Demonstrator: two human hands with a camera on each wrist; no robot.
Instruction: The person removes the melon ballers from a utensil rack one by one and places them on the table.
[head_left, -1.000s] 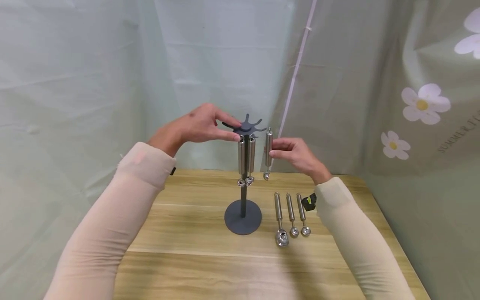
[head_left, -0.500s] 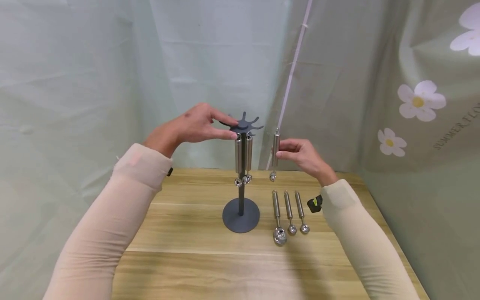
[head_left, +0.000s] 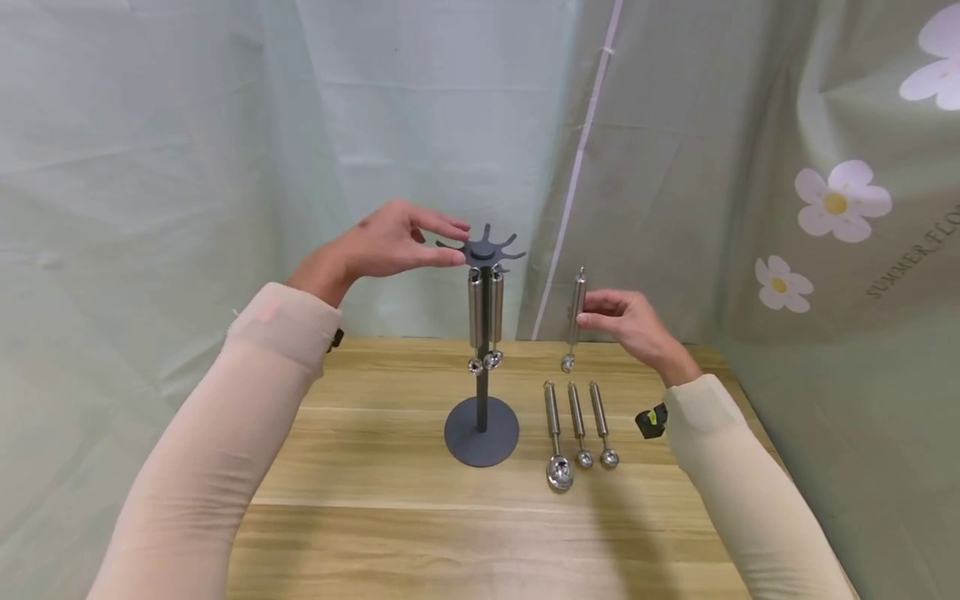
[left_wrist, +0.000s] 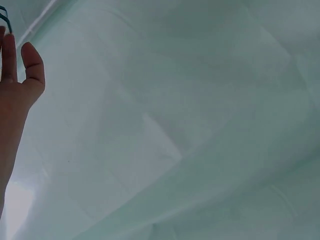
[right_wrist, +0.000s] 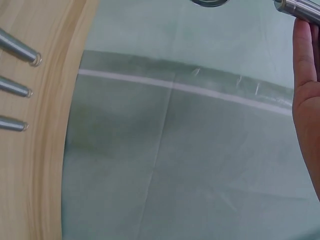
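- Right hand [head_left: 633, 323] pinches a steel scoop [head_left: 574, 317] by its handle, thumb and fingers curled round it, scoop upright, bowl end down, off the table.
- Held scoop hangs in the air at about 3 o'clock of the stand, well apart from it, above the far ends of the 3 loose scoops.
- Right wrist view: fingers [right_wrist: 304, 55] lie along the scoop's handle end [right_wrist: 297, 9] at the top right; grip itself is cropped.
- Left hand [head_left: 390, 242] sits at 9 o'clock of the stand top, fingertips [head_left: 450, 258] touching the dark spoked hanger disc [head_left: 482, 247], fingers fairly straight, not wrapped round anything.
- Left wrist view: only thumb and palm edge [left_wrist: 17, 80] show at the left, against the pale curtain; a sliver of the disc at the top left corner.
- Dark stand [head_left: 482, 379]: thin post, round base [head_left: 481, 433] on the wooden table [head_left: 390, 517].
- 2 steel scoops [head_left: 485, 317] hang from the disc, close against the post, bowls down.
- 3 loose scoops [head_left: 577, 425] lie side by side on the table at 3 o'clock of the base, handles pointing to 12 o'clock, bowls toward the person; the leftmost has the biggest bowl.
- Right wrist view shows the 3 handle ends [right_wrist: 17, 85] on the table edge at the left.
- Small black and green item [head_left: 651, 421] by the right sleeve; cannot tell what it is.
- Pale green curtain [head_left: 225, 125] behind; flowered cloth [head_left: 840, 204] at 2 o'clock.
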